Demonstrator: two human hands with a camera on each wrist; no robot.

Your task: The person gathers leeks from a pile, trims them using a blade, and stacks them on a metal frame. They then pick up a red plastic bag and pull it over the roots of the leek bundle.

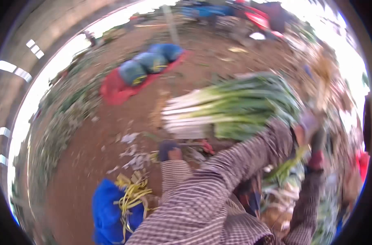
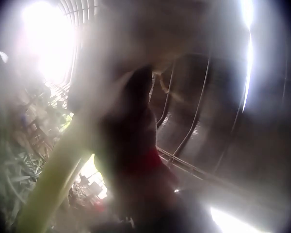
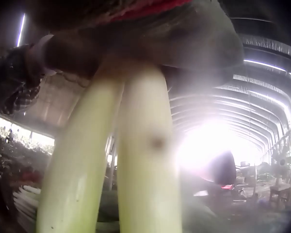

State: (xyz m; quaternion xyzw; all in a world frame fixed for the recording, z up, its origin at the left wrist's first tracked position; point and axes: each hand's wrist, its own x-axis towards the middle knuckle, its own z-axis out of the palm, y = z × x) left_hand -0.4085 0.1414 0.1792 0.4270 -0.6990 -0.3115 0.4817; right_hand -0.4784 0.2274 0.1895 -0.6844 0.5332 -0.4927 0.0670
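Observation:
In the head view both hands are at the right, close together, around a blurred bunch of long green onions (image 1: 322, 81) with brownish roots upward. My left hand (image 1: 308, 124), at the end of a checked sleeve, grips the stalks; in the left wrist view it is a blur above a pale green onion stalk (image 2: 53, 184). Just beside it is my right hand (image 1: 318, 141), in a dark glove with a red cuff. The right wrist view shows that hand (image 3: 140, 43) holding two thick pale onion stalks (image 3: 148, 160), which hang below it.
A large pile of green onions (image 1: 235, 106) lies ahead on bare soil. Blue bundles (image 1: 147, 65) rest on a red sheet farther off. A blue bag with yellow ties (image 1: 108, 208) sits at the lower left. More onions (image 1: 284, 183) lie below the arms.

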